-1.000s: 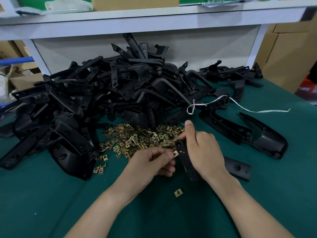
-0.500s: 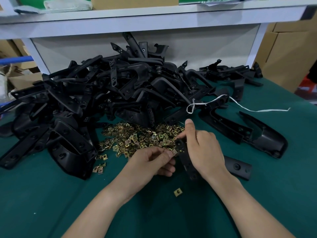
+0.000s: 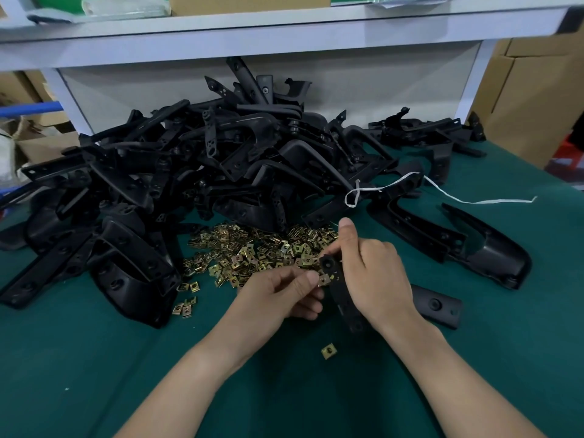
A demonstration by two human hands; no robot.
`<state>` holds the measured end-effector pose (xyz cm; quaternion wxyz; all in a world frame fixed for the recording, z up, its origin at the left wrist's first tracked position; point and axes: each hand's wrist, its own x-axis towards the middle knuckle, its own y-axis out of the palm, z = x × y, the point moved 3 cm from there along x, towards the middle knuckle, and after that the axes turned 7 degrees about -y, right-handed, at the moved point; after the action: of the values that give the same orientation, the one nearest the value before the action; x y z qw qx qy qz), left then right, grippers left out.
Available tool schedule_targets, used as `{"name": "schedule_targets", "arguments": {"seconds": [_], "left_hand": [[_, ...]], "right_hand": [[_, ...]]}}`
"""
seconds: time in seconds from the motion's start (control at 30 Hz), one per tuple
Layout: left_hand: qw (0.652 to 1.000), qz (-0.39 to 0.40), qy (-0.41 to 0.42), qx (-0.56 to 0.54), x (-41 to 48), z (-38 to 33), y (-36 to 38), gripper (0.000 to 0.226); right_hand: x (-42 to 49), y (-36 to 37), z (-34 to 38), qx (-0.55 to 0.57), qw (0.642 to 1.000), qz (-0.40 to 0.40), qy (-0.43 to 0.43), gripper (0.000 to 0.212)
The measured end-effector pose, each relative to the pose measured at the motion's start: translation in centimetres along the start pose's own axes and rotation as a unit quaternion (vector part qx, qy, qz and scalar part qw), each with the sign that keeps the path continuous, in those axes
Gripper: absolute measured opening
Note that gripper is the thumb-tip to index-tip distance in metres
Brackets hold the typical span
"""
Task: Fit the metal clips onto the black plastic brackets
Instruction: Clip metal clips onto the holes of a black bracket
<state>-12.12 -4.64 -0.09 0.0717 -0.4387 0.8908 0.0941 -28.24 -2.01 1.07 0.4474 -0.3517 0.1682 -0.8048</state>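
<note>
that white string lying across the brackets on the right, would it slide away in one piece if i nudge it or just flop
The white string probably flops: it lies in loose curves with a loop, so it looks limp and light. One end drapes over a black bracket and may snag there.

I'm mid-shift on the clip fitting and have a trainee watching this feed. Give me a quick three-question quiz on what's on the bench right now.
1. True or false: the right hand grips a black bracket.
2. What does the left hand pinch against that bracket's top end?
A. a metal clip
B. the white string
C. a screw
3. Fill in: one stray clip lies alone on the green mat, ____ the hands than the clip pile is from the camera.

Key
1. True.
2. A: a metal clip sits at the fingertips; the white string lies untouched farther back.
3. Nearer.
</note>
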Motion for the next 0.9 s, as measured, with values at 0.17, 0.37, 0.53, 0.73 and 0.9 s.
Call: {"name": "schedule_targets", "arguments": {"seconds": [0.17,0.37,0.53,0.73,0.9], "left_hand": [[1.0,0.017,0.007,-0.005,0.03,0.07,-0.15,0.017],[0.999,0.035,0.005,-0.013,0.12,0.2,-0.24,0.018],[0.999,0.043,0.011,-0.003,0.17,0.36,-0.35,0.019],[0.999,0.047,0.026,-0.011,0.19,0.42,-0.27,0.018],[0.999,0.047,0.026,-0.004,0.25,0.42,-0.27,0.021]], "right_hand": [[-0.01,-0.22,0.2,-0.004,1.0,-0.012,-0.004,0.078],[-0.14,-0.4,0.56,0.0,1.0,-0.026,-0.015,0.078],[-0.33,-0.28,0.89,0.009,0.999,-0.024,-0.028,0.077],[-0.37,0.06,0.87,0.012,0.999,-0.004,-0.031,0.079],[-0.37,0.05,0.78,0.018,0.999,-0.008,-0.03,0.078]]}}
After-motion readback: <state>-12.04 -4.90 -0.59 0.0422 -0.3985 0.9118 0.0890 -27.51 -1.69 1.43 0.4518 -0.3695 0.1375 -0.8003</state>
